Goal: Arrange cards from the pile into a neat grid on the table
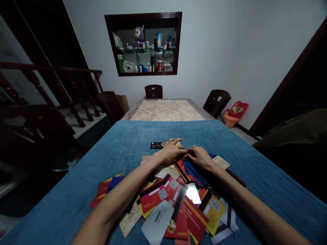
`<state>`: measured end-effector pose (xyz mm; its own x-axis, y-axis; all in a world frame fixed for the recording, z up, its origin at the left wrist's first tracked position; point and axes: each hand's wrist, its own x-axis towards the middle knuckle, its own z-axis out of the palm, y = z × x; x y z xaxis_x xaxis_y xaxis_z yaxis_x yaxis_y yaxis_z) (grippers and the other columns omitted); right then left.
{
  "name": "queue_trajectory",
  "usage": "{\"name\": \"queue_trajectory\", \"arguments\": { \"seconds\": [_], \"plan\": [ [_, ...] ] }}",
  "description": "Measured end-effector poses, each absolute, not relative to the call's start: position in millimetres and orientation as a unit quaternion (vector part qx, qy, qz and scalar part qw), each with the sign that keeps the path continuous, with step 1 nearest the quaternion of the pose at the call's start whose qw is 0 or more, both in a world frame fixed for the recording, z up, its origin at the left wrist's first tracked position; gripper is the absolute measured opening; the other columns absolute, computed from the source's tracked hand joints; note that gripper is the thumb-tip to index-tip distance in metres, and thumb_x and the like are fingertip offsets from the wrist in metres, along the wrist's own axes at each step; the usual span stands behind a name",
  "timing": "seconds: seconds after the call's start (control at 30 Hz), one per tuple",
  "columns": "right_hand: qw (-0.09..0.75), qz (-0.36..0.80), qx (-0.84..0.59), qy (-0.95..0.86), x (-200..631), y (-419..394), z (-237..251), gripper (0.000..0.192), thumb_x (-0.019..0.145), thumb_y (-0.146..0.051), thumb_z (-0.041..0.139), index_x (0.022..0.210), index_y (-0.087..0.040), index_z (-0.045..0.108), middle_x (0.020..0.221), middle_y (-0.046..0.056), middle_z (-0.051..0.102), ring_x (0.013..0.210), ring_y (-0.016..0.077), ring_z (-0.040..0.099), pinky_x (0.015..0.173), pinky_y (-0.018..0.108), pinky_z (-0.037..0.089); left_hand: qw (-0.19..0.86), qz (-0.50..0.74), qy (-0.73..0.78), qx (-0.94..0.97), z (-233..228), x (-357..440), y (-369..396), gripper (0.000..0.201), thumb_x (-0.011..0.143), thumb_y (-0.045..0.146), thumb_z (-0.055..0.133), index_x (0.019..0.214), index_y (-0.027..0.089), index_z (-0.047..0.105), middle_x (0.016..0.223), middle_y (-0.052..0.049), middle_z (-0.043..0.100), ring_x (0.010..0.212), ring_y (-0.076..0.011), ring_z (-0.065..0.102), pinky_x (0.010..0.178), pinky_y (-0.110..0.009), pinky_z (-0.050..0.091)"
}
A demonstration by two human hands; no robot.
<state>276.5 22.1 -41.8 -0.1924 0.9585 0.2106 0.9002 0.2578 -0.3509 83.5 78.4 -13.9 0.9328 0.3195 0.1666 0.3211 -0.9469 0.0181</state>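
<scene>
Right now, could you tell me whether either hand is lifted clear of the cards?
No, the left hand and the right hand both rest palm-down on the cards spread over the blue cloth.

I see both hands resting palm-down at the far edge of a loose pile of cards [176, 200] on a blue cloth [76, 183]: left hand [171, 152] beside a black card [157, 145], right hand [200, 157] touching dark blue cards [193, 170].
</scene>
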Motion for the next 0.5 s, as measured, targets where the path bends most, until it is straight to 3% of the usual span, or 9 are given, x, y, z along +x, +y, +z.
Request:
{"name": "queue_trajectory", "arguments": {
  "seconds": [0.5],
  "plan": [
    [0.244,0.183,-0.543,-0.782,264.3,-4.7,-28.7,0.014,0.077,-0.021,0.059,0.081,-0.018,0.072,0.081,0.005,0.064,0.075,0.0174,0.058,0.070,0.027,0.043,-0.002,-0.048,-0.147,-0.988,-10.4,61.7,57.7,0.046,0.078,0.009,0.056,0.120,0.028,0.062,0.122,-0.008,0.060,0.131,-0.0308,0.035,0.108,-0.050,0.027]
  ]
}}
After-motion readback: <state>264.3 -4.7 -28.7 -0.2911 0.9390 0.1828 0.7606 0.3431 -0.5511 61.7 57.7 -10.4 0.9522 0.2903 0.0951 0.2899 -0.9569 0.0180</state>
